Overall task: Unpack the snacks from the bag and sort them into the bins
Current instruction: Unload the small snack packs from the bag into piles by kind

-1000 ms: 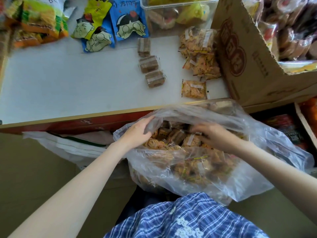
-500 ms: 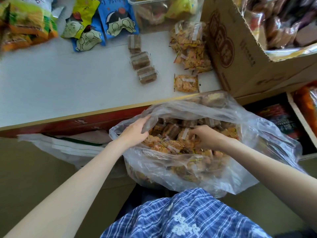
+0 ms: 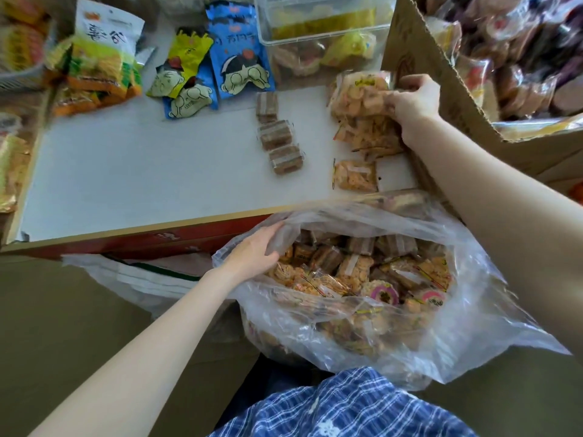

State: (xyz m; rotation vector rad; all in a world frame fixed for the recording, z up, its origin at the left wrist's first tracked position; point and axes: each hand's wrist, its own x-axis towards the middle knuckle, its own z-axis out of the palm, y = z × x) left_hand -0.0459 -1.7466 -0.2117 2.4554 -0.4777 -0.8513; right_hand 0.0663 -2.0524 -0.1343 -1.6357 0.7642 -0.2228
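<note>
On the near side, right up against the table edge, sits the big clear plastic bag (image 3: 362, 310), mouth open and stuffed with small wrapped snacks. The left hand (image 3: 252, 250) grips the bag's left rim, fingers curled over the plastic. The right hand (image 3: 413, 102) is way out over the far right of the white table (image 3: 126, 171), fingers closed around a crackly packet of orange crackers (image 3: 359, 93), holding it on top of a pile of the same packets (image 3: 369, 137). One more cracker packet (image 3: 355, 175) lies by itself just nearer than the pile.

Stuff around: three brown wrapped bars (image 3: 277, 134) in a row just left of the pile, blue and yellow cartoon pouches (image 3: 208, 70) further left, and a green-and-orange bag (image 3: 101, 55) at the far left. A clear bin (image 3: 321, 29) sits at the far edge with some yellow and brown snacks in it. The big cardboard box (image 3: 441, 77) crowds the right side, touching the back of the right hand, and its wall hides part of the table there. A white plastic bag (image 3: 132, 275) hangs under the table edge, near left.
</note>
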